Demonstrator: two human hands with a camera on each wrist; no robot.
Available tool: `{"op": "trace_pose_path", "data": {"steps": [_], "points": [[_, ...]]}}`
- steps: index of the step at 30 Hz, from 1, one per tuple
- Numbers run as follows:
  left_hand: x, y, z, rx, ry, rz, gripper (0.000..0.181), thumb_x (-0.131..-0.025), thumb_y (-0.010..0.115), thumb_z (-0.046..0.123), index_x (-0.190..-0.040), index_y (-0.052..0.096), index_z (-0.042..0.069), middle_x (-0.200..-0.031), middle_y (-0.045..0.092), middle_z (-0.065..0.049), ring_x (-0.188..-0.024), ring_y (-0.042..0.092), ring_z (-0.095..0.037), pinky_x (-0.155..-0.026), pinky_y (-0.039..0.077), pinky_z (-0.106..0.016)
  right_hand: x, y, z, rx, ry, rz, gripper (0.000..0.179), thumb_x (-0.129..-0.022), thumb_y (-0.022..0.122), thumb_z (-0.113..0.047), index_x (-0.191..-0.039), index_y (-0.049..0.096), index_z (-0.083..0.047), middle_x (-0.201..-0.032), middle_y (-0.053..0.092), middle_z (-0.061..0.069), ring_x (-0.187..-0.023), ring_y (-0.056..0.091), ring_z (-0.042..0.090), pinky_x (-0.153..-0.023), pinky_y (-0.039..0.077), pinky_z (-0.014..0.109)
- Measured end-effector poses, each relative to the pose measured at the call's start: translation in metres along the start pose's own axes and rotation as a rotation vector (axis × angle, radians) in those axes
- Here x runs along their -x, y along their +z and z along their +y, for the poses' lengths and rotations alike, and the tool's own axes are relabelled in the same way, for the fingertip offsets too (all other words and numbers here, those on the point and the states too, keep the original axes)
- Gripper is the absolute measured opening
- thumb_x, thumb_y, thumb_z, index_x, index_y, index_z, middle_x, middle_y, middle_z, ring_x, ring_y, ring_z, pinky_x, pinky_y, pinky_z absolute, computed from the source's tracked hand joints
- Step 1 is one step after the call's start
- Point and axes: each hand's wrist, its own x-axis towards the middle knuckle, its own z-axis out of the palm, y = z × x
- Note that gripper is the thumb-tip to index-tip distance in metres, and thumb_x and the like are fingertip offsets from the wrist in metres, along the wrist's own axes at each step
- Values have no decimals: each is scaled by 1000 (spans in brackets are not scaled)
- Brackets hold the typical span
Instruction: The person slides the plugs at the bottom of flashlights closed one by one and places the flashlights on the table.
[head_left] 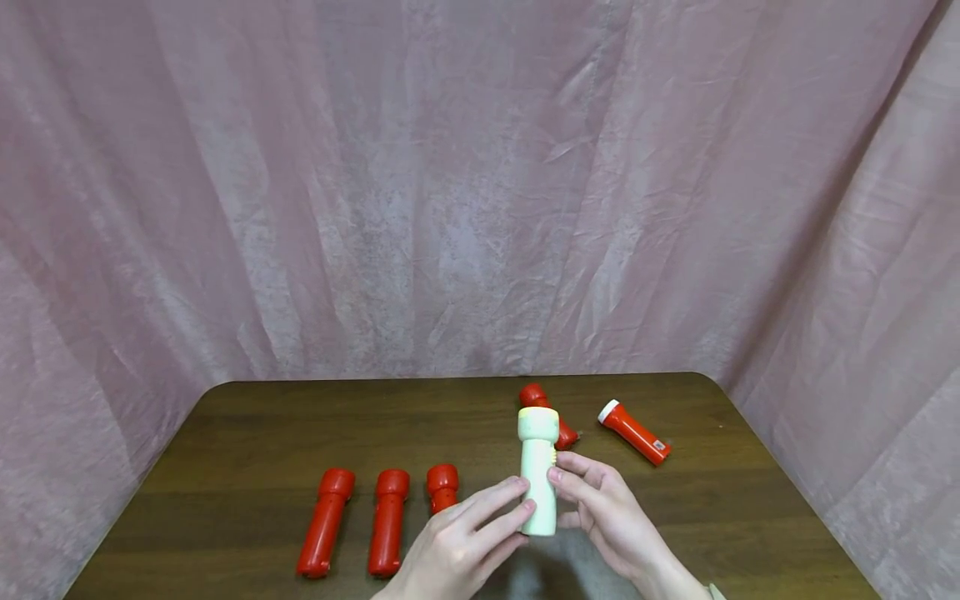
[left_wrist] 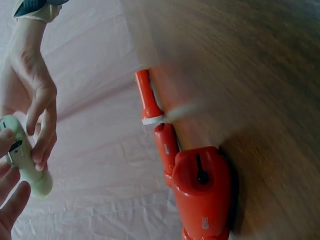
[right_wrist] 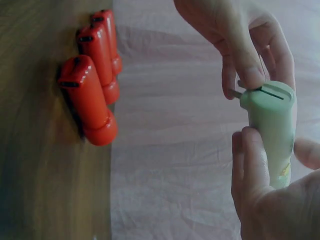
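Observation:
A pale green flashlight (head_left: 537,471) is held up above the table between both hands, its wide head pointing away. My right hand (head_left: 617,515) grips the body from the right side, fingertips around its middle. With thumb and fingers, my left hand (head_left: 467,535) pinches the lower end. In the right wrist view, the left thumb lies at the flat slotted base, beside metal plug prongs (right_wrist: 237,91) that stick out from it. The left wrist view shows the flashlight (left_wrist: 30,167) with a dark recess in its side.
Three red flashlights lie side by side at the left: one (head_left: 326,523), another (head_left: 388,523), and a third (head_left: 442,486) partly behind the left hand. Behind the green one lies another red flashlight (head_left: 534,395); a red one with a white rim (head_left: 634,432) lies right, on the wooden table (head_left: 247,442).

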Motion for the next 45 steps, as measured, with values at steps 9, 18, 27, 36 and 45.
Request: {"op": "trace_pose_path", "data": {"steps": [9, 18, 27, 36, 45], "points": [[8, -9, 2, 33, 12, -74, 27, -108, 61, 26, -118, 76, 6, -124, 75, -10, -106, 77, -19, -94, 61, -20, 6, 3, 10, 5, -3, -36, 25, -108, 50, -7, -130, 62, -9, -113, 79, -7, -102, 75, 5, -84, 65, 27], [11, -15, 4, 36, -15, -98, 28, -108, 61, 27, -121, 76, 8, -125, 75, -8, -105, 78, -16, -93, 61, -19, 5, 9, 13, -13, -8, -47, 25, -108, 49, -8, -130, 61, -8, -113, 79, -7, -102, 76, 5, -85, 65, 27], [13, -16, 2, 45, -27, -106, 31, -109, 57, 28, -123, 76, 7, -125, 76, -7, -107, 78, -17, -94, 60, -19, 3, 10, 16, -14, 11, -61, 25, -109, 49, -9, -132, 57, -5, -114, 79, -7, -104, 76, 6, -87, 65, 28], [15, -17, 2, 71, -51, -115, 31, -108, 59, 28, -125, 76, 7, -126, 77, -7, -107, 78, -16, -94, 60, -18, 2, 9, 17, -28, 20, -83, 26, -109, 47, -8, -134, 54, -2, -115, 79, -7, -104, 76, 6, -85, 64, 25], [17, -16, 4, 94, -66, -108, 32, -106, 62, 28, -125, 75, 7, -126, 77, -8, -107, 78, -16, -94, 60, -18, 3, 11, 18, -53, 22, -91, 26, -109, 46, -8, -134, 53, -3, -116, 78, -7, -104, 76, 5, -85, 65, 25]]}}
